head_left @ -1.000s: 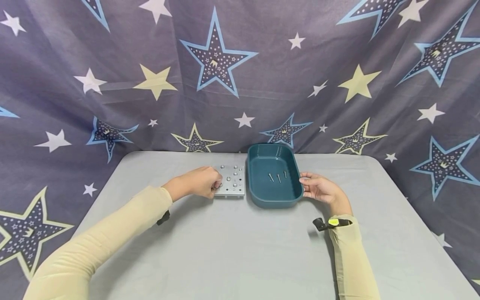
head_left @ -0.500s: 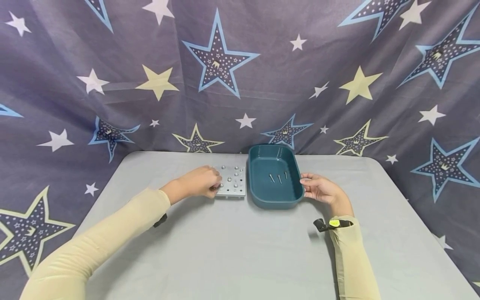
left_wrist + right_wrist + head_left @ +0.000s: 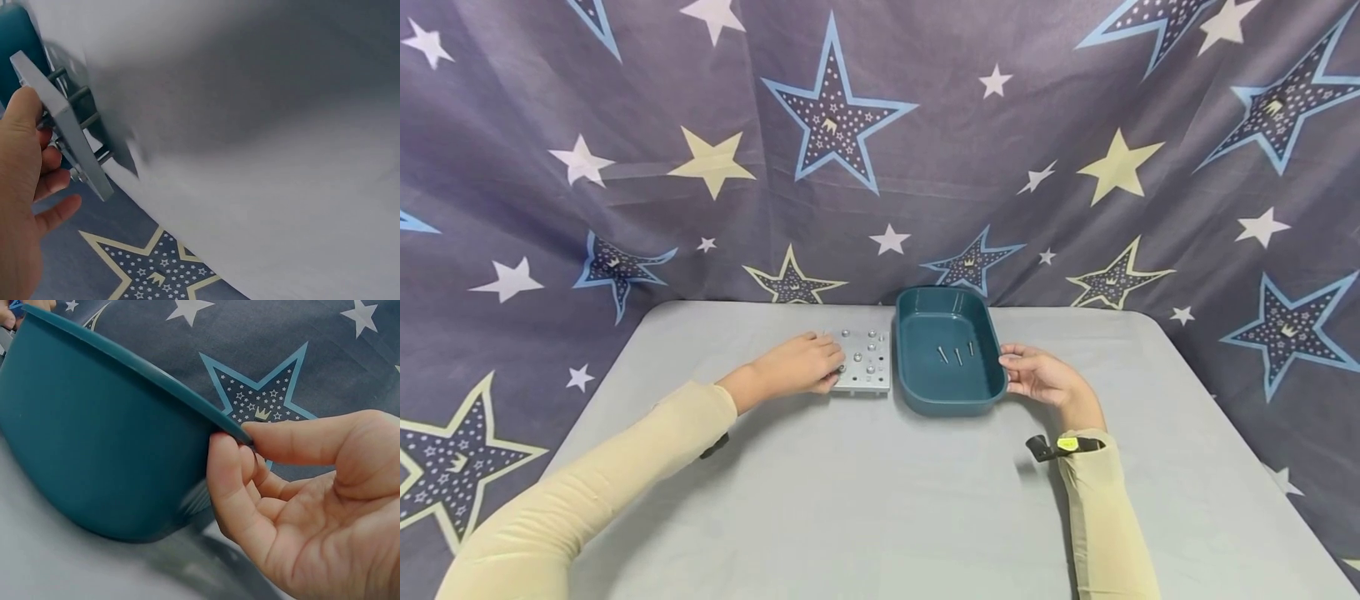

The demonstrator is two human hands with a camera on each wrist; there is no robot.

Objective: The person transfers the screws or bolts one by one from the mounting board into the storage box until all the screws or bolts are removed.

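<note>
A silver metal plate (image 3: 880, 367) with several bolts through it lies left of a teal tray (image 3: 951, 398). At the plate's left end is my left hand (image 3: 801, 363), palm down. In the left wrist view its thumb and bent index finger pinch a bolt (image 3: 45, 120) at the plate's face, while the other fingers stay loosely apart. Bolt shanks (image 3: 80, 95) stick out of the plate's underside. My right hand (image 3: 1041, 377) holds the tray's right rim, thumb on top and fingers below, clear in the right wrist view. Loose screws (image 3: 958, 357) lie inside the tray.
A grey-covered table (image 3: 880, 500) carries both plate and tray. Directly behind its far edge hangs a star-patterned curtain (image 3: 880, 242). Black camera straps (image 3: 1078, 446) sit at the wrists.
My left hand has shifted slightly left, its knuckles flattening and fingers loosening from a tighter curl. The right hand, tray and loose screws stay as they were.
</note>
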